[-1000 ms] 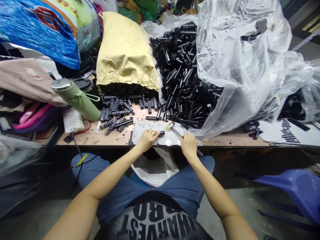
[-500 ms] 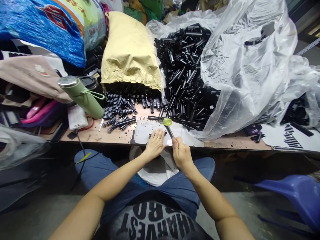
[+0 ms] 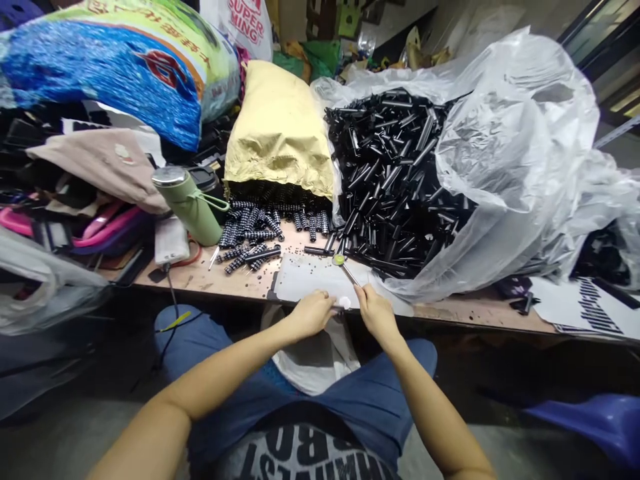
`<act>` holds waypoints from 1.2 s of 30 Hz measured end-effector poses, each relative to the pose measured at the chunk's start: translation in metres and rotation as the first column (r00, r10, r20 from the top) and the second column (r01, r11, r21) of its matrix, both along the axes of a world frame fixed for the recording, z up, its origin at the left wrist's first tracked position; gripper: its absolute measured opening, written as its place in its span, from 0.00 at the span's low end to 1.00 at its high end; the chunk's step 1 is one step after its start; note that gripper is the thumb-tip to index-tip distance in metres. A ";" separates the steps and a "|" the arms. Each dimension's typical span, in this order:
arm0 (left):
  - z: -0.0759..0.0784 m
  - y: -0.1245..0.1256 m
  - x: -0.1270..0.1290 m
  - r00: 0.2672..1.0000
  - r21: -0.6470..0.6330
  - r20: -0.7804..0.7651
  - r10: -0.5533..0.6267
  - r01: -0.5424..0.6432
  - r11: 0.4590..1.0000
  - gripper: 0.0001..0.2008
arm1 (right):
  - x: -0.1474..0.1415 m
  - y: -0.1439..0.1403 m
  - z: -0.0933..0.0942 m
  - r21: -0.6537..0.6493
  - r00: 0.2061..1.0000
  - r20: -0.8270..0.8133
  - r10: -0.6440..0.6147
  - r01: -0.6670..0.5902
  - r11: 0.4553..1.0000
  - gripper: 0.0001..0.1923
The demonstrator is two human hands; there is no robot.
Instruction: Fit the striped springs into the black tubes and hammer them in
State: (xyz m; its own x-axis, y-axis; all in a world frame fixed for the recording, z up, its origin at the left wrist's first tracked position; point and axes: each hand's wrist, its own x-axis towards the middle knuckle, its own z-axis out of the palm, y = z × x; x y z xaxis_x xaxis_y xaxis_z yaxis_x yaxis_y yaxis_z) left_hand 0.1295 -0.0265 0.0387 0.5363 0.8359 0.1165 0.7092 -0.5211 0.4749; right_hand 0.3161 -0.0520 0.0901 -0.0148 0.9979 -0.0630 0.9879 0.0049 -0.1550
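My right hand [image 3: 376, 311] is wrapped round the handle of a small hammer [image 3: 350, 272]. Its yellow-green head rests at or just over the far part of a light grey board [image 3: 300, 275] at the table's front. My left hand [image 3: 314, 313] is at the board's near edge, fingers closed on a short black tube [image 3: 339, 309], mostly hidden by the fingertips. Beyond the board, loose black tubes [image 3: 380, 173] spill from a clear plastic bag [image 3: 520, 133]. Left of them, black-and-white ridged pieces [image 3: 250, 230] lie at the mouth of a yellow paper sack [image 3: 280, 127].
A green bottle [image 3: 193, 210] and a white power bank [image 3: 171, 241] with a cable stand on the left. Behind them are a pink cloth [image 3: 100, 160] and a blue printed sack [image 3: 110, 67]. A white bag [image 3: 315, 363] hangs open between my knees. A blue stool [image 3: 600, 423] is at lower right.
My left hand has drawn back from lying flat on the board to its near edge, now with the black tube at its fingertips. The hammer has dropped slightly in the picture; the view has tilted up.
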 end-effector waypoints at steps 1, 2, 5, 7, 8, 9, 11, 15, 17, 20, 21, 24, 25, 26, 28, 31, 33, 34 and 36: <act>0.004 0.012 -0.006 0.998 -0.033 0.046 0.036 -0.034 0.999 0.16 | 0.006 0.005 -0.006 0.004 0.999 0.037 -0.020 0.019 1.000 0.20; 0.008 0.030 -0.013 0.985 -0.058 0.087 0.152 -0.147 0.987 0.16 | 0.010 0.009 -0.013 0.017 0.997 0.069 -0.034 0.033 0.999 0.19; 0.019 0.110 -0.034 0.846 -0.075 0.111 0.521 -0.515 0.854 0.19 | 0.016 0.016 -0.035 0.073 0.991 0.127 -0.045 0.036 0.997 0.19; 0.022 0.164 -0.042 0.752 -0.075 0.028 0.659 -0.656 0.751 0.19 | 0.015 0.019 -0.045 0.120 0.990 0.139 -0.026 0.009 0.993 0.18; 0.022 0.186 -0.043 0.730 -0.069 -0.013 0.684 -0.683 0.727 0.21 | 0.015 0.022 -0.048 0.148 0.991 0.136 -0.006 -0.014 0.989 0.17; 0.021 0.204 -0.044 0.717 -0.064 -0.052 0.695 -0.697 0.714 0.23 | 0.014 0.025 -0.050 0.180 0.992 0.126 0.019 -0.042 0.983 0.17; 0.018 0.228 -0.040 0.695 -0.057 -0.112 0.710 -0.718 0.694 0.27 | 0.012 0.034 -0.049 0.244 0.993 0.092 0.081 -0.101 0.965 0.15; 0.015 0.245 -0.029 0.654 -0.048 -0.162 0.739 -0.753 0.656 0.28 | 0.002 0.070 -0.033 0.289 0.981 0.029 0.194 -0.193 0.937 0.12; 0.015 0.245 -0.026 0.666 -0.044 -0.163 0.728 -0.742 0.669 0.28 | -0.004 0.095 -0.022 0.306 0.985 0.026 0.170 -0.169 0.937 0.10; 0.016 0.238 -0.028 0.698 -0.043 -0.155 0.699 -0.712 0.701 0.29 | -0.005 0.133 -0.009 0.372 0.995 0.040 -0.093 0.072 0.925 0.11; 0.015 0.233 -0.031 0.712 -0.047 -0.136 0.689 -0.700 0.713 0.29 | -0.003 0.143 -0.006 0.385 0.980 0.041 -0.194 0.164 0.908 0.12; 0.011 0.214 -0.042 0.744 -0.071 0.005 0.668 -0.666 0.743 0.29 | 0.010 0.161 -0.005 0.344 0.946 0.045 -0.321 0.287 0.894 0.12; 0.010 0.206 -0.045 0.750 -0.087 0.090 0.655 -0.650 0.755 0.26 | 0.015 0.163 -0.006 0.316 0.948 0.040 -0.314 0.287 0.904 0.10; 0.010 0.197 -0.047 0.745 -0.116 0.194 0.638 -0.628 0.769 0.22 | 0.019 0.162 -0.008 0.290 0.953 0.021 -0.303 0.284 0.914 0.09; 0.010 0.178 -0.049 0.661 -0.266 0.435 0.612 -0.554 0.788 0.15 | 0.025 0.158 -0.011 0.270 0.958 -0.065 -0.279 0.286 0.919 0.08; 0.015 0.147 -0.042 0.330 -0.628 0.655 0.680 -0.262 0.733 0.13 | 0.022 0.145 -0.012 0.368 0.937 -0.287 -0.201 0.301 0.880 0.09; 0.019 0.127 -0.034 0.157 -0.753 0.649 0.744 -0.004 0.658 0.13 | 0.008 0.133 -0.012 0.401 0.865 -0.496 -0.075 0.304 0.864 0.12; 0.022 0.117 -0.030 0.112 -0.768 0.641 0.759 0.095 0.634 0.12 | -0.001 0.126 -0.013 0.357 0.791 -0.612 -0.009 0.286 0.889 0.14; 0.025 0.100 -0.021 0.080 -0.750 0.654 0.752 0.194 0.632 0.14 | -0.023 0.111 -0.017 0.173 0.583 -0.811 0.047 0.163 0.971 0.18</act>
State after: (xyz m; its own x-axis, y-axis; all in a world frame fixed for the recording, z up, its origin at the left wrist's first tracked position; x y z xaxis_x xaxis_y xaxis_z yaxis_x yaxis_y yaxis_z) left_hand 0.1082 0.0735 0.0642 0.0915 0.9534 -0.2874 -0.5090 0.2929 0.8094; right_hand 0.2935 0.0591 0.0730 0.1034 0.9833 0.1498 0.4530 0.0875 -0.8872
